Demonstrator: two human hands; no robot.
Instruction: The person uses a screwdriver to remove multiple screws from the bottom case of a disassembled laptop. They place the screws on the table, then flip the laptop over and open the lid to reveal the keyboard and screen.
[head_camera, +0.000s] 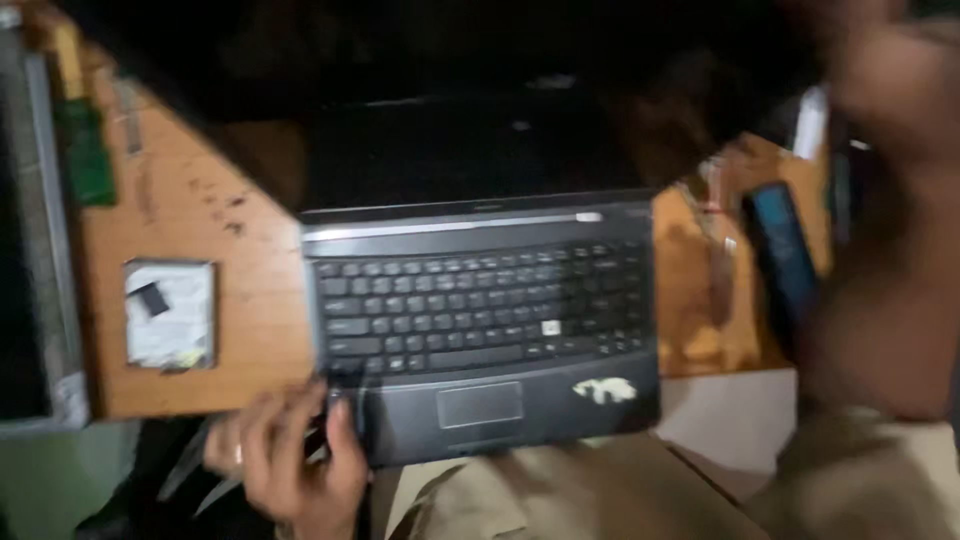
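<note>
head view: left hand (300, 455) grips laptop (480, 330) near white sticker (605, 390).

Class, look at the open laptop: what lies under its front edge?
The left hand grips the laptop at its front left corner, thumb on top. The wooden table ends behind that edge; khaki cloth shows below. The fingers underneath are hidden.
</note>
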